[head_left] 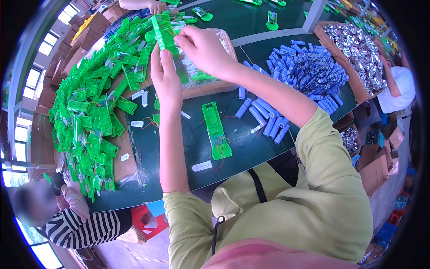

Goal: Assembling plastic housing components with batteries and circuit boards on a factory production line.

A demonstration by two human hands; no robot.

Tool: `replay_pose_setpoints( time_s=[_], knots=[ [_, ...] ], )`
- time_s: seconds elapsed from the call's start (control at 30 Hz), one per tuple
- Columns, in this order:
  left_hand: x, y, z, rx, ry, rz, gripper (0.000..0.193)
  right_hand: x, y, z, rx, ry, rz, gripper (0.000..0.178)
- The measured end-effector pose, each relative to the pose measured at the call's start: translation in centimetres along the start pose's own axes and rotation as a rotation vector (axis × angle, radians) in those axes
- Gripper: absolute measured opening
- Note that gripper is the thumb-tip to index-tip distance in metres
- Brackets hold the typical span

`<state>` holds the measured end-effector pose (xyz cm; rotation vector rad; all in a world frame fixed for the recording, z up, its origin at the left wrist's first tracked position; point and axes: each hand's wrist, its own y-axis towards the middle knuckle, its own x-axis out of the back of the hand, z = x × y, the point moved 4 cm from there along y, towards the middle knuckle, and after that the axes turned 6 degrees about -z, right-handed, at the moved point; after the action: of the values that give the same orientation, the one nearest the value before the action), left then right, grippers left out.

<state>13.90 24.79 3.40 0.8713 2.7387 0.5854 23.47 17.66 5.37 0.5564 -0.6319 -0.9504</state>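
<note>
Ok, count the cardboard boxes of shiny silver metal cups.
2. One large cardboard box of silver cups sits at the table's far right end, beside the blue cylinder pile. A smaller box of cups stands below the table edge. Others may be hidden.

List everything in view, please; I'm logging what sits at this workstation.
Green plastic housings: many, green, heaped on the table's left.
Held housing: one, green, in both hands above the table.
Lying housing: one, green with red wires, table centre.
Cylindrical cells: many, blue, piled on the right.
Shiny reflectors: many, silver, in a cardboard box far right.
White parts: several, white, scattered on the table.
Table: one, dark green.
Other people: striped sleeve lower left; white shirt right.
Left hand: grip on held housing.
Right hand: pinching its top.
</note>
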Motion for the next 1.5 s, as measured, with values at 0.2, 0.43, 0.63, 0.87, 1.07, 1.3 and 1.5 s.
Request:
replay_pose_setpoints(
  time_s=[0.2, 0.43, 0.63, 0.87, 1.07, 1.3, 1.5],
  knots=[
    [-0.5, -0.4, 0.9, 0.222, -0.377, -0.002, 0.037, -0.4, -1.7, 1.7, 0.255, -0.300, -0.083, 0.016],
    [-0.5, -0.7, 0.7, 0.327, -0.502, 0.017, 0.034, 0.4, -3.1, 3.7, 0.462, -0.466, -0.199, 0.013],
    [-0.4, -0.5, 0.5, 0.262, -0.473, 0.030, 0.038, 0.3, -3.5, 2.4, 0.296, -0.324, -0.168, 0.013],
    [-0.2, -0.6, 0.5, 0.258, -0.490, -0.012, 0.047, -0.6, -3.8, 3.5, 0.464, -0.418, -0.212, 0.011],
    [0.2, -0.2, 0.2, 0.244, -0.525, 0.042, 0.041, -1.4, -4.2, 3.9, 0.534, -0.464, -0.223, 0.012],
    [0.5, 0.3, 1.3, 0.238, -0.554, 0.081, 0.033, -1.5, -4.7, 3.6, 0.567, -0.429, -0.204, 0.016],
    [-0.3, 0.1, 1.0, 0.237, -0.509, 0.134, 0.031, -0.5, -4.9, 3.2, 0.549, -0.412, -0.228, 0.015]
  ],
)
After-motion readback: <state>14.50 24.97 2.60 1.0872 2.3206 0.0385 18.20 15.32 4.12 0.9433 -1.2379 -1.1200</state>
